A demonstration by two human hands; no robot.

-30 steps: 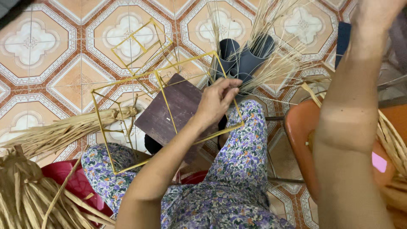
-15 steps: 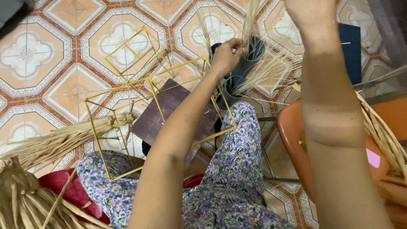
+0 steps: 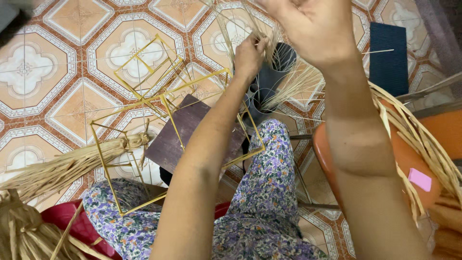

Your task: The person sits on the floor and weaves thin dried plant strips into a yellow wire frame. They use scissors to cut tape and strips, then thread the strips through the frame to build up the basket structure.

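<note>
Left hand point(image 3: 250, 55) is closed, pinching thin pale straw strands point(image 3: 226, 29) above the yellow wire cube frame point(image 3: 168, 125), which rests across the floral-trousered lap. Right hand point(image 3: 313, 29) is raised with fingers loosely spread among the same strands; its grip cannot be told. Patterned tile floor point(image 3: 62, 72) lies open beyond the frame's far edge.

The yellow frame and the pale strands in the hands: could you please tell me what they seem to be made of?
Yellow frame: thin, straight, rigid rods with a slight sheen, probably painted metal wire. Pale strands: matte, dry, fraying plant fibre, likely straw or reed; the left hand pinches them, the right hand is raised beside.
</note>
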